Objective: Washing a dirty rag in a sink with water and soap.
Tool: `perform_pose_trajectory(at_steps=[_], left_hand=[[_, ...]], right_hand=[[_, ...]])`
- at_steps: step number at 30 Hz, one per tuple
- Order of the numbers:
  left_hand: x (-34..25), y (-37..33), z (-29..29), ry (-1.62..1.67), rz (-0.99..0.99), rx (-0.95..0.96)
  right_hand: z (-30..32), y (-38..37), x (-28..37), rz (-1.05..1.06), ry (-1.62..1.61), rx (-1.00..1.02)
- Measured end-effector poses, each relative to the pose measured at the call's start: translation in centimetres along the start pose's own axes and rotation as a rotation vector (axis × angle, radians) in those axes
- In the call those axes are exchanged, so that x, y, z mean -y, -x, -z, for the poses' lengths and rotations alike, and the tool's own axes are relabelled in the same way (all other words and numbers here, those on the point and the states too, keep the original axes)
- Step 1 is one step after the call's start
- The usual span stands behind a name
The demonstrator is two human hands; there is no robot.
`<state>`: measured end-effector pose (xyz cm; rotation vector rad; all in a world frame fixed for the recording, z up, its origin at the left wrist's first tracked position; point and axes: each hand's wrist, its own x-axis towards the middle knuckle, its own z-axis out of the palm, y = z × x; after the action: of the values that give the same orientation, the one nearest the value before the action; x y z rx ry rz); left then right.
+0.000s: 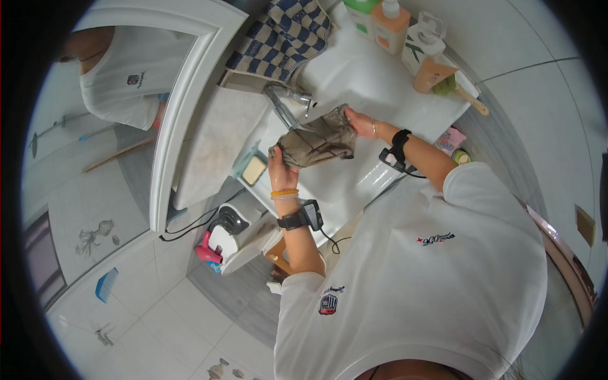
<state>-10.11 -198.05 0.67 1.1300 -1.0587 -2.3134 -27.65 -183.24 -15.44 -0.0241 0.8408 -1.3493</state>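
Observation:
A thin, crumpled grey-brown cloth (pixel 320 140) is stretched between my two hands over the white washbasin (pixel 345 82); what kind of cloth it is I cannot tell. My left hand (pixel 282 172) grips its near left corner, with the thumb over the edge. At the upper right corner, my right hand (pixel 361 123) pinches the fabric. The chrome tap (pixel 283 109) stands right behind the cloth, its spout close to the fabric. Beside my left hand, a pale bar of soap (pixel 254 171) lies in a teal dish (pixel 241 166).
A blue checked towel (pixel 282 39) hangs behind the tap. Pump bottles (pixel 389 28) and a cone-shaped cup (pixel 436 75) stand along the basin's far right. A mirror cabinet (pixel 190 38) juts in at left. Below it sits a pink hair dryer (pixel 208 250).

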Motion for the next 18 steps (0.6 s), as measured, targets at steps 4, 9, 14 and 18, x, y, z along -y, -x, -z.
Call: perform_pose_trajectory(at_steps=[4,9,14,18], left_hand=[[2.0,-1.1,4.7,-0.574,-0.039,-0.212],[3.4,-1.1,6.9,-0.985,-0.109,-0.14],[2.2,0.7,4.5,-1.552,-0.482,0.388],[2.9,-0.4,4.1,-1.819,-0.532,0.247]], right_hand=[[0.0,3.5,3.7,0.123,0.086,-0.035],[-0.1,5.6,6.6,0.238,1.218,0.166],[-0.3,5.3,7.4,0.298,1.872,0.04],[1.1,6.3,9.1,0.934,1.742,0.172]])
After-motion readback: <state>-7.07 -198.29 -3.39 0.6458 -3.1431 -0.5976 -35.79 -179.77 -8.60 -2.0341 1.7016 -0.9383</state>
